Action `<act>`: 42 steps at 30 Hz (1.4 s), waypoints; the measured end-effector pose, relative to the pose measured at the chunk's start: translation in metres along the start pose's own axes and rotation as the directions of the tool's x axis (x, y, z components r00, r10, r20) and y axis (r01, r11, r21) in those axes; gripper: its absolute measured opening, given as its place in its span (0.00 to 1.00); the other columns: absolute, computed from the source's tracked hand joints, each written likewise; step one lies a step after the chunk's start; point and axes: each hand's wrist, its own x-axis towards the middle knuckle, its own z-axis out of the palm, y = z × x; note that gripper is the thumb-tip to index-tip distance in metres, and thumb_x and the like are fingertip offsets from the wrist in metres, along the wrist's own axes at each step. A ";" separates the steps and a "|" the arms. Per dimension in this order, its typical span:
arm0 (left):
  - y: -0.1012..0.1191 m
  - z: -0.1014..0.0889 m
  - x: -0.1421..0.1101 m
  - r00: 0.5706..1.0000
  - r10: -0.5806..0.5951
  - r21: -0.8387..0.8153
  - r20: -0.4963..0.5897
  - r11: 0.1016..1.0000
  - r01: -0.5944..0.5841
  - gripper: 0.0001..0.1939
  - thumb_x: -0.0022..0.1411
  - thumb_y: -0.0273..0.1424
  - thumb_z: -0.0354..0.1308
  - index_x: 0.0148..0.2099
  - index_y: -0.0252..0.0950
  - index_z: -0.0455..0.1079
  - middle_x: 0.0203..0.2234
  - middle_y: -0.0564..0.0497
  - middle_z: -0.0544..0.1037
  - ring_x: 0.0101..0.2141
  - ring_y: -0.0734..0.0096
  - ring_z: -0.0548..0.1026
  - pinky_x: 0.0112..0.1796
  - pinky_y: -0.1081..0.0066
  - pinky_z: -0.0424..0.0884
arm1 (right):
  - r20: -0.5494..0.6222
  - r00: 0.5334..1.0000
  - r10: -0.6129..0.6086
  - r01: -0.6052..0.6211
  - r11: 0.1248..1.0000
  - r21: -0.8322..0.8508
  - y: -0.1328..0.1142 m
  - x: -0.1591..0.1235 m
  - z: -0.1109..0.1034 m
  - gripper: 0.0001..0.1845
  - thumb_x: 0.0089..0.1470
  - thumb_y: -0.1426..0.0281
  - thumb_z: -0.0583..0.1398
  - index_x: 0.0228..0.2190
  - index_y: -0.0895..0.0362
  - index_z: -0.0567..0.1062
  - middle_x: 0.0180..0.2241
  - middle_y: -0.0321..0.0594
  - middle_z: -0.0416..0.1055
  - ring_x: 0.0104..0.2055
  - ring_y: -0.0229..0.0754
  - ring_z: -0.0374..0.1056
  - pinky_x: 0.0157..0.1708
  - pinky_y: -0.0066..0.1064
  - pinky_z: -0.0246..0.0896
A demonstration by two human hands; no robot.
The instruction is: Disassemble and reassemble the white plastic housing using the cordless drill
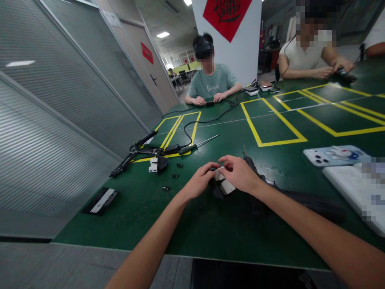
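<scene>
Two bare hands at a green bench point(135, 216), seen from beside the wearer. The left hand point(202, 178) and right hand point(240, 174) are drawn together, fingers bent and closed on one black-and-white block point(226, 187) near the bench's front edge. The two-sided hold appears to steady so small a part; the fingertips hide their exact contact. A driver point(251, 163) lies just to the right of the block, its thin bit pointing away, partly behind the right forearm—presumably within easy reach.

To the left, a second block point(161, 163) lies near three small black pieces point(175, 176), which are spaced apart, perhaps so that each can be picked up singly. Beyond them, a screwdriver point(188, 149) lies beside a black folding frame point(122, 165), its shaft slanting away. A dark card point(100, 200) with a pale strip lies farther left.

At the right, a phone point(319, 157) lies by a white slab point(343, 180)—both aside from the hands. Yellow tape point(282, 142) outlines areas of the bench, and two co-workers point(213, 82) sit across it, each with hands at a dark object.
</scene>
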 end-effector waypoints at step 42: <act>-0.077 -0.141 -0.087 0.570 -0.318 -0.238 -0.757 0.948 0.213 0.22 0.55 0.46 0.58 0.43 0.34 0.72 0.28 0.54 0.73 0.26 0.75 0.67 0.26 0.78 0.65 | -0.160 0.987 -0.030 0.059 0.982 0.181 -0.087 0.014 0.179 0.25 0.57 0.74 0.58 0.56 0.53 0.64 0.38 0.42 0.70 0.39 0.48 0.67 0.41 0.35 0.64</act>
